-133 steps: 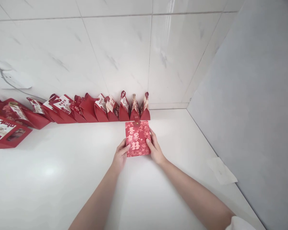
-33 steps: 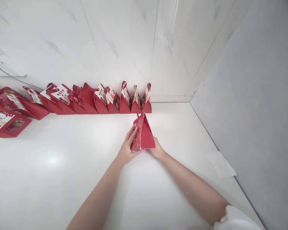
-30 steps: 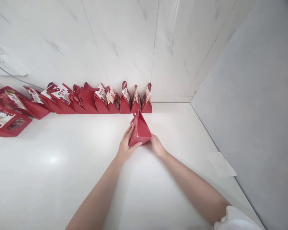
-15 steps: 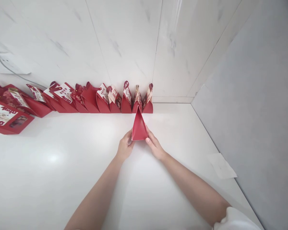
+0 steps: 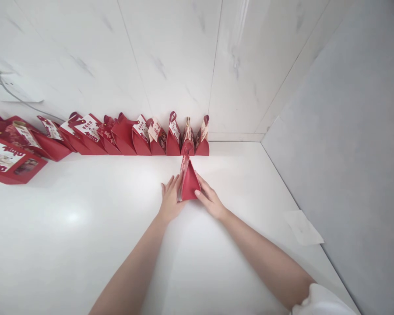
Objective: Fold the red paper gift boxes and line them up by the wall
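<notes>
A red gift box (image 5: 190, 181) with a plain triangular end toward me is held between my two hands over the white table. Its printed left side and the looped strap at its top are partly in view. My left hand (image 5: 172, 199) presses along its left side, fingers stretched forward and the index finger raised apart. My right hand (image 5: 210, 199) grips the right side, with its thumb across the front face near the bottom. Just behind stands a row of similar red gift boxes (image 5: 143, 144), and the held box's top overlaps one of them in view.
The row runs along a marbled wall (image 5: 170, 57). A larger red box with a white label (image 5: 1, 155) stands at far left. A grey cable (image 5: 19, 101) hangs at the wall. On the right are a grey panel (image 5: 344, 144) and a white paper (image 5: 304, 227).
The gift box has come slightly toward me and turned a little, so its printed left side and strap show. My left fingers have spread and shifted up; my right thumb lies farther over the front.
</notes>
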`<state>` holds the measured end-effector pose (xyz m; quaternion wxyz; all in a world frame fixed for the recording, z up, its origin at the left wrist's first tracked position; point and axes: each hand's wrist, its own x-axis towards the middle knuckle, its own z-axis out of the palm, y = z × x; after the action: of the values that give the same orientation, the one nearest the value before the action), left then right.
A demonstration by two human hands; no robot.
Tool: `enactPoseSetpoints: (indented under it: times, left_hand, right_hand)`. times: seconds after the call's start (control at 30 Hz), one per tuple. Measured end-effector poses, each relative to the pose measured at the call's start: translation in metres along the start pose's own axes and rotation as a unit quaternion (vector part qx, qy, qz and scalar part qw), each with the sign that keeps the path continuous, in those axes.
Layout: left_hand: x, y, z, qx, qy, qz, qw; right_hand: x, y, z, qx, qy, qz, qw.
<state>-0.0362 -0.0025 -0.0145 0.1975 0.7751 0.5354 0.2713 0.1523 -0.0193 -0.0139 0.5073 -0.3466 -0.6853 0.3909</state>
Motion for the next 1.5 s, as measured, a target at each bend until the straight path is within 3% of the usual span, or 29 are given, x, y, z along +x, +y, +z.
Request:
enactPoseSetpoints:
  times: [0.13, 0.4, 1.33, 1.4, 1.5]
  left_hand:
    - [-0.0003, 0.0058, -0.0042, -0.029, 0.005, 0.03, 0.999]
    - [0.0028, 0.0099, -0.0079, -0.068, 0.009, 0.022, 0.997]
    - [0.0026, 0.0071, -0.0053, -0.067, 0.016, 0.032, 0.997]
    - [0.0024, 0.006, -0.0047, -0.089, 0.026, 0.034, 0.995]
    - [0.0016, 0.006, -0.0043, -0.138, 0.091, 0.027, 0.986]
  right_hand:
    - [-0.0024, -0.0048, -0.0009, 0.021, 0.021, -0.015, 0.999]
    - [-0.0009, -0.0073, 0.0006, 0.016, 0.031, 0.006, 0.999]
    - [0.001, -0.0104, 0.0013, 0.03, 0.037, 0.034, 0.998]
    - [0.0007, -0.01, 0.0013, 0.041, 0.039, 0.038, 0.998]
    - [0.0018, -0.0067, 0.0014, 0.078, 0.062, 0.066, 0.993]
